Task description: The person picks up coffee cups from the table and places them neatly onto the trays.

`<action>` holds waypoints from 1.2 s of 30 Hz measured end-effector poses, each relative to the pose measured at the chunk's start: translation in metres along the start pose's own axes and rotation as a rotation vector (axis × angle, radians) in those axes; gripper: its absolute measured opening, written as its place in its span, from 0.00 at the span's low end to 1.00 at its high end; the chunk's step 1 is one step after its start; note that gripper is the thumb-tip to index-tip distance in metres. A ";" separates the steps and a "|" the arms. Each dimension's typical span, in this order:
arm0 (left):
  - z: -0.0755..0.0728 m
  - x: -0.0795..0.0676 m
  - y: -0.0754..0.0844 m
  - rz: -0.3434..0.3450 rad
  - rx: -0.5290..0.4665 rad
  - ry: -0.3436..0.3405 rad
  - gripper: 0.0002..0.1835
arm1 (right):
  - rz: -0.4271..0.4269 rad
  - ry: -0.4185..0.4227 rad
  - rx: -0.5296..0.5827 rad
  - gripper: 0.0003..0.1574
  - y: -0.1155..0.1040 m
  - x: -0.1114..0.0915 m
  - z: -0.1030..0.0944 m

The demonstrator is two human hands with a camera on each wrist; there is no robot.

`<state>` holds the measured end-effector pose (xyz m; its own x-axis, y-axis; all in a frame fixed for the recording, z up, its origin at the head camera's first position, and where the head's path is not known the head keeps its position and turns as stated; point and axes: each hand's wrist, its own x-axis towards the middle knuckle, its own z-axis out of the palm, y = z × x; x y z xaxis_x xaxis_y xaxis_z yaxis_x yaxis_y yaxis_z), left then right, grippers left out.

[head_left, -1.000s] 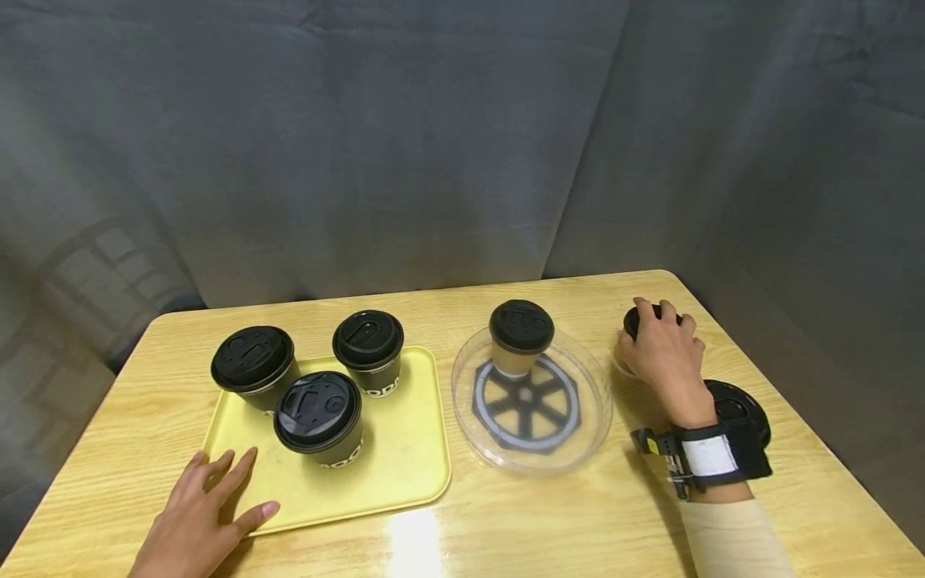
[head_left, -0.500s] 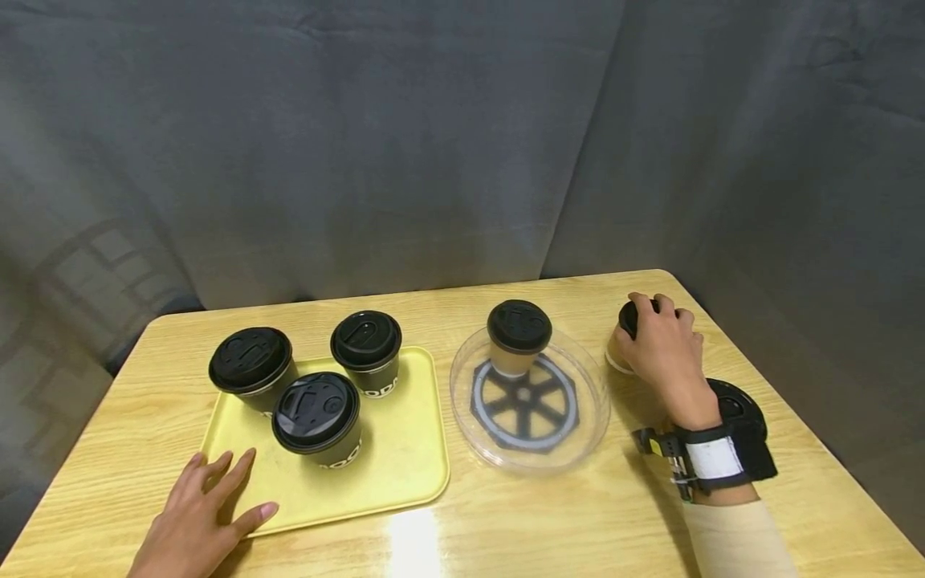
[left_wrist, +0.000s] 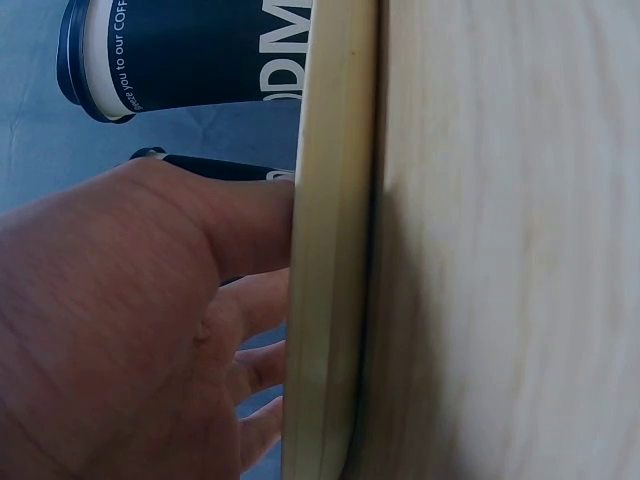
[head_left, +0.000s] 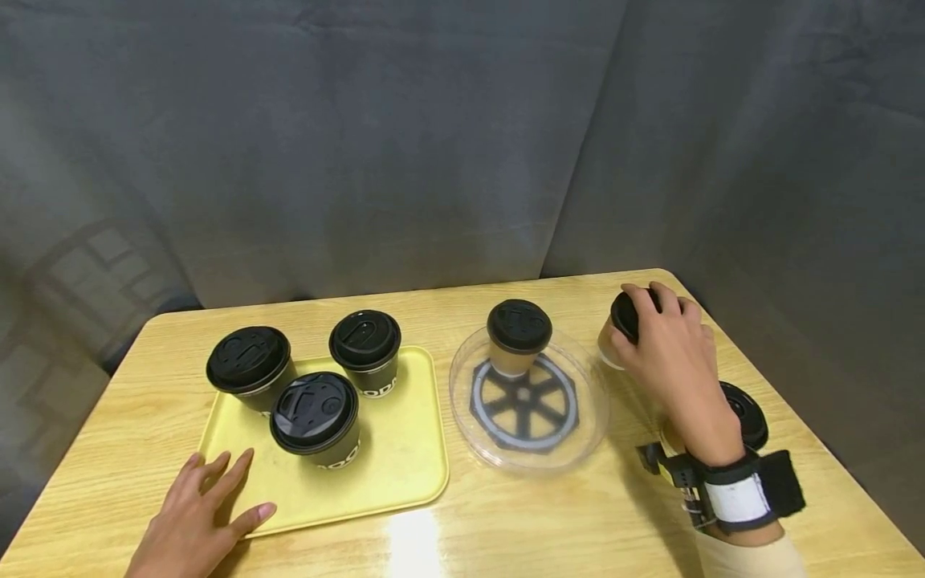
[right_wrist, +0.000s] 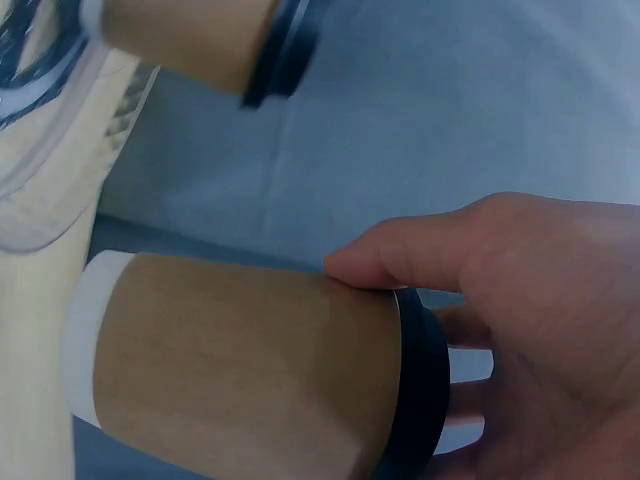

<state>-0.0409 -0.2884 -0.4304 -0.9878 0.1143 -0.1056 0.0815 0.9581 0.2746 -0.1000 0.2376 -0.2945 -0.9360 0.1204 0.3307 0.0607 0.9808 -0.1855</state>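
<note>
My right hand (head_left: 668, 353) grips a brown paper cup (right_wrist: 240, 360) around the top, its thumb on the cup's side at the edge of the black lid (head_left: 625, 318). The farther fingers are partly hidden behind the lid. The cup is slightly tilted over the table's right side. My left hand (head_left: 195, 518) rests with spread fingers at the front left of the yellow tray (head_left: 405, 474), thumb against its rim in the left wrist view. On the tray stand three dark cups with black lids, the nearest cup (head_left: 318, 417) just beyond that hand.
A clear round dish (head_left: 499, 459) with a dark spoked wheel pattern lies mid-table, holding another lidded brown cup (head_left: 513, 357). Under my right wrist, a further black-lidded cup (head_left: 747, 413) is partly hidden. A grey curtain (head_left: 376, 160) hangs behind the table (head_left: 506, 522).
My right hand has lifted the brown cup a little and moved it slightly left and away from me. The left hand and the tray cups have stayed in place.
</note>
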 end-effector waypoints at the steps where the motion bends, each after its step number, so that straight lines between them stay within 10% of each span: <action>1: 0.000 0.000 0.000 0.001 -0.002 0.001 0.47 | -0.017 0.019 0.003 0.35 -0.003 -0.003 -0.002; 11: 0.001 0.000 -0.002 -0.004 0.001 0.007 0.47 | -0.179 0.095 0.019 0.35 -0.036 -0.023 -0.008; 36: 0.000 0.001 0.001 -0.009 0.000 -0.007 0.47 | -0.291 -0.085 0.052 0.36 -0.073 -0.043 0.010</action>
<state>-0.0420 -0.2873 -0.4301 -0.9876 0.1075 -0.1144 0.0727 0.9591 0.2737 -0.0676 0.1592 -0.3040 -0.9373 -0.1802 0.2985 -0.2302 0.9628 -0.1417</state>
